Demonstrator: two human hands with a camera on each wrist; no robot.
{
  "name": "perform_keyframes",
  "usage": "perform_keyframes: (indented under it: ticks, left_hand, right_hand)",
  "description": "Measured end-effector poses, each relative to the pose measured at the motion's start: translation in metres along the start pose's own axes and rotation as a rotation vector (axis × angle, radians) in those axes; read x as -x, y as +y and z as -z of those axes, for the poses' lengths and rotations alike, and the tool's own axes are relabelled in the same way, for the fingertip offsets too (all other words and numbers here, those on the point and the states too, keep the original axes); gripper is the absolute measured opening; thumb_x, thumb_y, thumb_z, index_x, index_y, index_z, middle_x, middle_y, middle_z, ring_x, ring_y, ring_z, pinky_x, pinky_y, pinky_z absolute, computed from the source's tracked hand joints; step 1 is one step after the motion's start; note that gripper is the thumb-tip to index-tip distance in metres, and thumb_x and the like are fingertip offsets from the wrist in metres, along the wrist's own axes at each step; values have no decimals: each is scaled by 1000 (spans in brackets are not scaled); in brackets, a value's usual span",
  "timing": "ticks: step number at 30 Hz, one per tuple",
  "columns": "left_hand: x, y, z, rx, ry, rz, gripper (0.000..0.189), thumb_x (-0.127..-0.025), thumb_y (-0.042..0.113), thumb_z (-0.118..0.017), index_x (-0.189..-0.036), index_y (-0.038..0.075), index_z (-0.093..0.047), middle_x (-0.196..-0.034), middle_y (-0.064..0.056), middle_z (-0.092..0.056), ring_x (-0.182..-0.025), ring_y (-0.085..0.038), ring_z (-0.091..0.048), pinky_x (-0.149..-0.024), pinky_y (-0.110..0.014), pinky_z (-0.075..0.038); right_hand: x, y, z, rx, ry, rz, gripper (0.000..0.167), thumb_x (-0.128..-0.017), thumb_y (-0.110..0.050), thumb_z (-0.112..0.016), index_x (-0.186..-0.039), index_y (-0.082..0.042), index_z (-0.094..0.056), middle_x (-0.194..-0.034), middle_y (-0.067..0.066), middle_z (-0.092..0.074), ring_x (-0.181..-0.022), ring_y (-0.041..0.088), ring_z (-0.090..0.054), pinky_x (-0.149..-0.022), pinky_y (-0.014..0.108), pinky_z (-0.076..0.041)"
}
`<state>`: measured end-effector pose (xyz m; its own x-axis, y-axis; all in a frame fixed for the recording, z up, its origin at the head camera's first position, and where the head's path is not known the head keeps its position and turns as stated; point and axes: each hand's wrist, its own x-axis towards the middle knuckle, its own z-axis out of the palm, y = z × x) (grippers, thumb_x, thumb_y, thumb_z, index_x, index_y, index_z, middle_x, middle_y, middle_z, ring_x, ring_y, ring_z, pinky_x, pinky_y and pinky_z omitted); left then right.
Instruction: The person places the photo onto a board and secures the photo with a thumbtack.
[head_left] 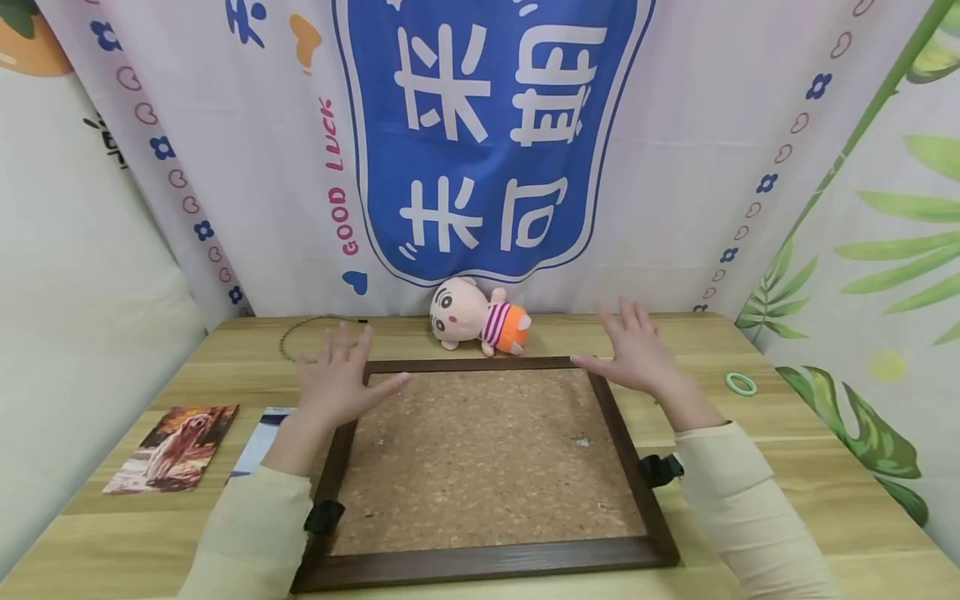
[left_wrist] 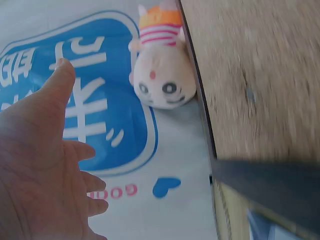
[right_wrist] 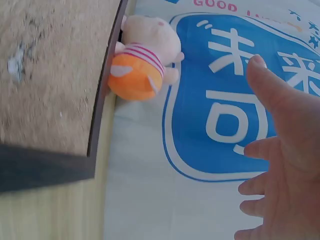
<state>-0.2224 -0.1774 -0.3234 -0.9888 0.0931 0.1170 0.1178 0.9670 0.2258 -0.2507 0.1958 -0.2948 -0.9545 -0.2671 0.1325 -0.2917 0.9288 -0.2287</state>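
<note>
1. Behind everything, toward 12 o'clock, hangs a patterned cloth with a large blue emblem.
2. Below it, the wood-grain desk spreads out toward the person at 6 o'clock.
3. At the desk's middle lies a cork board in a dark brown frame, between the two arms. It bears only a few small marks; nothing is mounted on it. From this, the work seems either not begun or paused; what is left cannot be told.
4. Both sleeved arms reach forward along the board's sides, the left hand raised toward its 10 o'clock, the right hand toward its 2 o'clock. The fingers of each are spread apart, thumbs pointing inward; neither holds anything, and the wrist views show both clear of the frame.
5. Toward 9 o'clock lie a dog print and, nearer the board, a blue-and-white print, partly hidden by the left arm.
6. At 12 o'clock, just beyond the frame, lies a plush doll, head toward 9 o'clock.
7. Near 10 o'clock curls a thin cord.
8. Between 2 and 3 o'clock lies a green ring.
</note>
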Motion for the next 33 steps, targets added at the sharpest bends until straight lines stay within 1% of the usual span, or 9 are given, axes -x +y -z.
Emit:
perform_keyframes:
  ticks: [5,10,15,19,23,26,28,31,33]
  left_hand:
    - [8,-22,10,6,36,26,98,-73,70,-37,-138,2,-8,-137,-30,3,-121,-45,9,-82,-65,11]
    - [17,-44,13,54,54,70,97,-74,69,-38,-137,0,-10,-135,-34,2,-121,-47,7,-81,-68,7]
    - [29,-65,8,118,62,112,95,-76,66,-40,-137,0,-9,-135,-33,0,-120,-49,5,-79,-70,5]
    - [37,-83,0,167,67,119,93,-78,62,-41,-137,1,-3,-134,-35,0,-120,-49,4,-78,-71,2]
    - [43,-99,-9,173,83,110,90,-81,57,-42,-137,-2,-4,-132,-36,-8,-118,-51,-5,-79,-69,-5]
    - [46,-111,-14,192,98,90,87,-83,51,-44,-134,-10,-7,-129,-38,-15,-115,-53,-13,-83,-66,-12]
    - [48,-117,-17,239,83,88,87,-84,49,-45,-133,-12,-6,-129,-38,-14,-114,-53,-14,-84,-64,-15]
    - [50,-125,-20,337,15,118,90,-85,49,-44,-133,-10,3,-131,-38,-7,-115,-54,-11,-86,-62,-15]
    - [52,-129,-21,378,-31,150,91,-84,51,-43,-133,-7,8,-132,-37,-4,-115,-54,-10,-85,-63,-16]
  right_hand:
    - [5,13,8,-32,10,11,89,-76,-59,-49,-138,-3,-15,-138,28,1,-123,44,4,-92,59,-3]
    - [12,32,9,-70,49,39,85,-79,-54,-50,-137,-1,-17,-137,30,-3,-123,44,0,-92,59,-8]
    - [21,54,-1,-150,95,63,80,-82,-46,-52,-136,2,-17,-136,30,-9,-122,45,-7,-92,59,-11]
    - [30,75,-13,-260,106,38,73,-84,-38,-53,-135,3,-20,-135,31,-11,-121,46,-9,-91,59,-13]
    - [34,95,-26,-335,92,-10,63,-86,-31,-53,-129,8,-30,-130,32,-23,-119,46,-18,-90,57,-19]
    - [34,107,-37,-352,80,-51,54,-86,-27,-52,-123,11,-39,-121,31,-38,-110,44,-34,-85,53,-30]
    - [34,113,-43,-361,75,-71,47,-86,-22,-53,-118,12,-44,-112,29,-47,-101,41,-43,-79,50,-37]
    - [32,122,-52,-377,77,-79,37,-85,-14,-55,-111,12,-50,-98,26,-55,-87,35,-51,-70,44,-42]
    - [31,128,-59,-396,71,-80,33,-83,-10,-56,-108,12,-52,-94,24,-56,-82,32,-52,-69,41,-43]
